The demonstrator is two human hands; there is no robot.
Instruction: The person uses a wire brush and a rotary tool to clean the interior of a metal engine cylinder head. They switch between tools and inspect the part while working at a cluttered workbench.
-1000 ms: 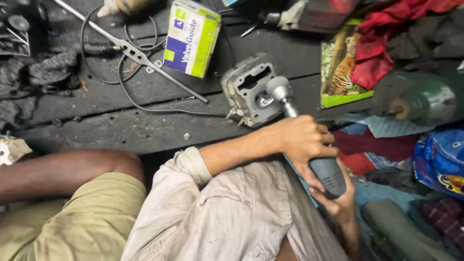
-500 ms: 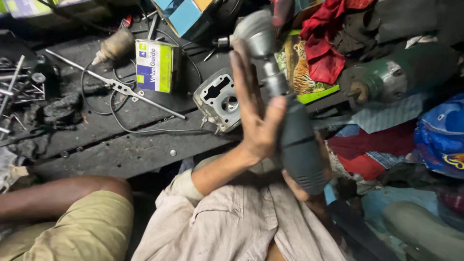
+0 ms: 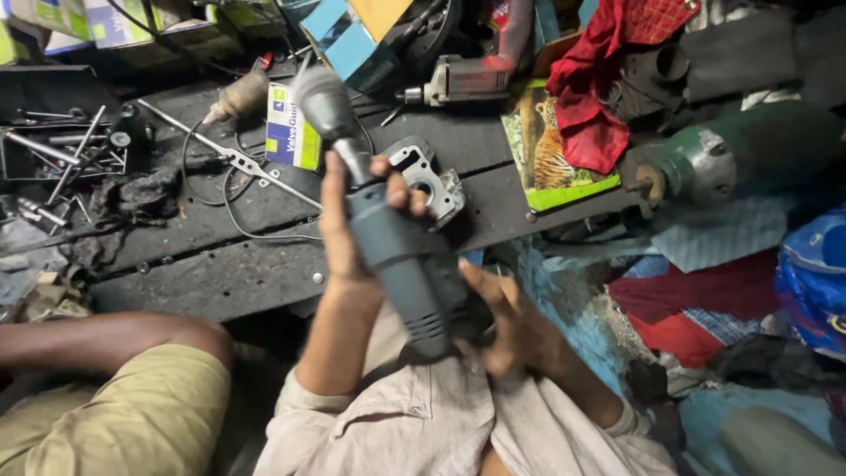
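Both my hands hold a grey-blue power tool (image 3: 401, 260) up in front of me, its rounded metal head (image 3: 324, 101) pointing up and to the left. My left hand (image 3: 345, 234) wraps the front of the body just below the metal neck. My right hand (image 3: 509, 326) cups the rear end of the body from the right. Behind the tool, a small grey metal casing (image 3: 432, 181) with a round hole lies on the dark wooden board (image 3: 220, 273).
On the board lie a white, blue and green box (image 3: 289, 134), a long metal rod (image 3: 231, 157), a black cable (image 3: 220, 198) and loose rods (image 3: 62, 150). A red-and-grey drill (image 3: 467, 75), red cloth (image 3: 608, 84), a green motor (image 3: 749, 150) and a bent knee (image 3: 132, 388) surround it.
The tool was lifted off the casing and raised upright, then tilted left. My left hand shifted from around the body to the neck; my right hand stays at the rear.
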